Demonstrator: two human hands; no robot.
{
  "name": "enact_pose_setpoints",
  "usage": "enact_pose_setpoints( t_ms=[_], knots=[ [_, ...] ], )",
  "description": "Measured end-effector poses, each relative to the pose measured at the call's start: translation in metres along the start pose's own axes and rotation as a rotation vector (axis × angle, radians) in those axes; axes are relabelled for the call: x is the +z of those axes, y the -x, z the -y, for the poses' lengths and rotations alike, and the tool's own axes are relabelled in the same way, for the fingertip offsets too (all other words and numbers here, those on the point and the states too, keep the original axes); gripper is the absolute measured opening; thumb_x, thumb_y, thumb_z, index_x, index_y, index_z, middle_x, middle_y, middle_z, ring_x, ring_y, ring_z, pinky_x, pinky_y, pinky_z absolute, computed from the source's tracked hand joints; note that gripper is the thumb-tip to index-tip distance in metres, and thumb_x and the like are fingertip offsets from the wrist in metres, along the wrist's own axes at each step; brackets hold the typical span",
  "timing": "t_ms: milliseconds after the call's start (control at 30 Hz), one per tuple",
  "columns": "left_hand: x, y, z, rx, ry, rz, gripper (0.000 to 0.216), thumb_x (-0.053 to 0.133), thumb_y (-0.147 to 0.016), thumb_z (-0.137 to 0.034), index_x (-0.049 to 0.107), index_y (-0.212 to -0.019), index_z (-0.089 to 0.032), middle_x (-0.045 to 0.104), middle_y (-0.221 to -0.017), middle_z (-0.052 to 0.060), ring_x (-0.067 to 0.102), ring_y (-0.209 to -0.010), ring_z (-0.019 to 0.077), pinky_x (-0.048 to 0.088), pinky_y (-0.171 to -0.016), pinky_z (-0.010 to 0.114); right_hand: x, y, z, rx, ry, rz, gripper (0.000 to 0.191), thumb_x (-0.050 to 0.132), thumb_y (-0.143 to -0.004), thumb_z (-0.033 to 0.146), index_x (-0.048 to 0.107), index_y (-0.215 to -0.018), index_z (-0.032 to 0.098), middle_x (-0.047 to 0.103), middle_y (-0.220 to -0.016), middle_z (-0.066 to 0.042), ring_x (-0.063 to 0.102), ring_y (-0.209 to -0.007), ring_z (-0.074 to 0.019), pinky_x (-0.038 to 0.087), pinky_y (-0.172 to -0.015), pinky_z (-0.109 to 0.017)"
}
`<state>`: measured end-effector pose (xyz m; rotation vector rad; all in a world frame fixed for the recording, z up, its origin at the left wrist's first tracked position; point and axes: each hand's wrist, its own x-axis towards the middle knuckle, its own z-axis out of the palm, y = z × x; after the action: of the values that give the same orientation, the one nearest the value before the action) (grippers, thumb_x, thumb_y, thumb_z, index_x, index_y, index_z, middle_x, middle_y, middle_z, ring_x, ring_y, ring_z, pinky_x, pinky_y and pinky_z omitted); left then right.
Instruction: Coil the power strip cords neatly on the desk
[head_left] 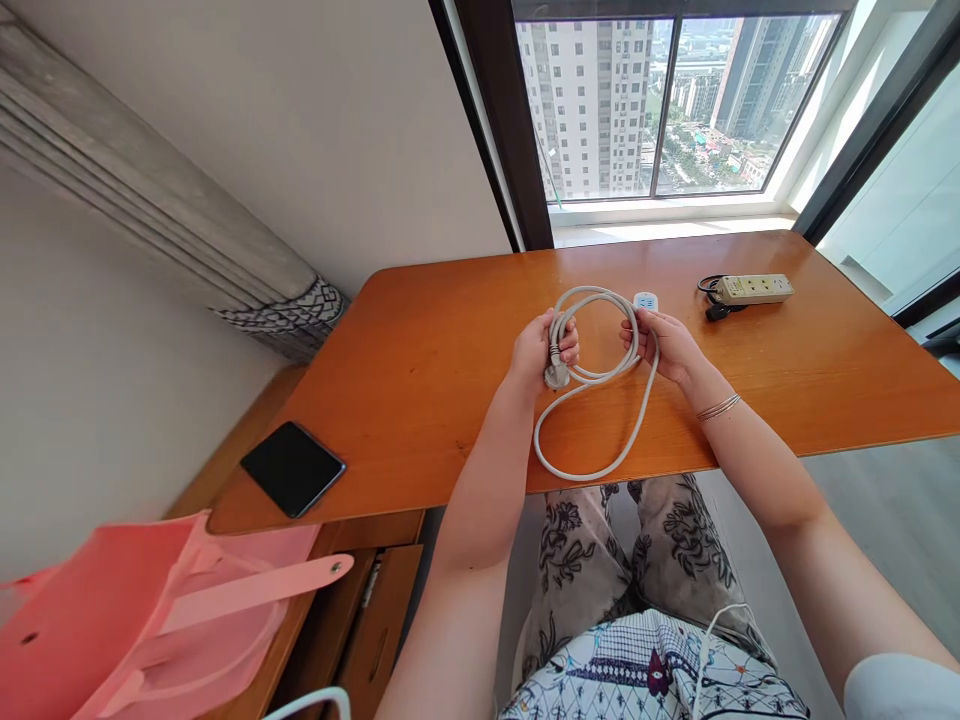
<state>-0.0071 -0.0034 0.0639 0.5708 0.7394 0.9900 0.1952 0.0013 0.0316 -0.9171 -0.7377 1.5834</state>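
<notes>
A grey power cable point(592, 440) lies in loops on the wooden table point(420, 370). My left hand point(536, 348) is closed round the cable near its plug point(556, 375), which hangs just below the fist. My right hand point(664, 340) grips the other side of the coil, fingers curled over the strands. One large loop trails toward the table's near edge. A small white block point(646, 300), the cable's other end, sits just behind my right hand.
A beige power strip point(752, 289) with a black cord lies at the far right of the table. A black phone point(292, 467) rests near the left front corner. A pink bag point(142, 620) stands at lower left. A window is behind the table.
</notes>
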Motion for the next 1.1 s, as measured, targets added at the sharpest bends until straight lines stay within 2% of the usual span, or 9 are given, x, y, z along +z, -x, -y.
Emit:
enact_pose_setpoints(
  t_ms=[233,367,433,533,633,767,933,1100],
  knots=[
    [-0.001,0.0,-0.002,-0.014,-0.003,-0.002,0.04,0.036,-0.103,-0.035,0.05,-0.069,-0.018,0.037,-0.05,-0.005,0.037,-0.034,0.0088,0.032,-0.038,0.02,0.0,0.0,-0.005,-0.178,0.019,0.003,0.029,0.079,-0.083,0.042,0.058,-0.09,0.023,0.07,-0.091,0.001,0.074,-0.07,-0.0136,0.064,-0.064,-0.029],
    [0.002,0.002,-0.002,-0.003,0.018,-0.01,0.038,0.039,-0.102,-0.027,0.047,-0.066,-0.018,0.035,-0.05,-0.006,0.035,-0.034,0.0066,0.027,-0.037,0.017,0.002,0.001,-0.007,-0.202,0.007,-0.021,0.033,0.079,-0.082,0.045,0.054,-0.088,0.024,0.067,-0.088,0.003,0.074,-0.068,-0.0141,0.064,-0.063,-0.029],
    [0.003,0.002,-0.001,0.006,0.027,-0.006,0.04,0.04,-0.104,-0.033,0.047,-0.067,-0.018,0.034,-0.049,-0.007,0.034,-0.033,0.0063,0.026,-0.037,0.017,0.004,0.002,-0.007,-0.217,-0.002,-0.034,0.036,0.08,-0.081,0.046,0.052,-0.088,0.024,0.068,-0.085,0.004,0.074,-0.068,-0.0144,0.064,-0.064,-0.029],
    [0.003,0.0,0.0,0.011,0.05,-0.009,0.049,0.039,-0.104,-0.05,0.049,-0.069,-0.018,0.034,-0.049,-0.007,0.033,-0.032,0.0074,0.027,-0.036,0.019,0.006,0.005,-0.009,-0.25,-0.022,-0.026,0.037,0.081,-0.081,0.045,0.051,-0.088,0.025,0.069,-0.086,0.004,0.076,-0.073,-0.0153,0.065,-0.068,-0.029],
    [0.003,0.0,0.0,0.007,0.083,-0.042,0.052,0.031,-0.106,-0.049,0.049,-0.068,-0.018,0.033,-0.048,-0.007,0.033,-0.032,0.007,0.026,-0.035,0.019,0.009,0.007,-0.009,-0.267,-0.047,-0.009,0.035,0.081,-0.081,0.042,0.05,-0.087,0.025,0.071,-0.086,0.004,0.077,-0.079,-0.0168,0.065,-0.071,-0.03],
    [0.005,0.002,-0.002,-0.014,0.118,-0.065,0.05,0.025,-0.108,-0.036,0.049,-0.069,-0.017,0.031,-0.049,-0.007,0.032,-0.032,0.006,0.024,-0.035,0.017,0.01,0.008,-0.01,-0.271,-0.083,0.003,0.031,0.08,-0.082,0.037,0.051,-0.085,0.025,0.074,-0.084,0.003,0.077,-0.08,-0.0174,0.066,-0.074,-0.032],
    [0.007,0.007,-0.004,-0.019,0.179,-0.021,0.043,0.032,-0.106,-0.033,0.051,-0.071,-0.016,0.033,-0.052,-0.007,0.033,-0.033,0.006,0.027,-0.035,0.017,0.009,0.005,-0.013,-0.253,-0.166,0.013,0.024,0.077,-0.084,0.029,0.054,-0.084,0.024,0.075,-0.081,0.003,0.077,-0.077,-0.016,0.066,-0.079,-0.031],
    [0.01,0.012,-0.003,0.023,0.208,0.039,0.044,0.028,-0.107,-0.034,0.05,-0.072,-0.017,0.03,-0.053,-0.008,0.029,-0.032,0.0047,0.026,-0.036,0.018,0.007,0.004,-0.013,-0.11,-0.191,0.011,0.012,0.071,-0.088,0.026,0.061,-0.093,0.022,0.076,-0.082,0.001,0.074,-0.071,-0.0137,0.064,-0.073,-0.027]
  ],
)
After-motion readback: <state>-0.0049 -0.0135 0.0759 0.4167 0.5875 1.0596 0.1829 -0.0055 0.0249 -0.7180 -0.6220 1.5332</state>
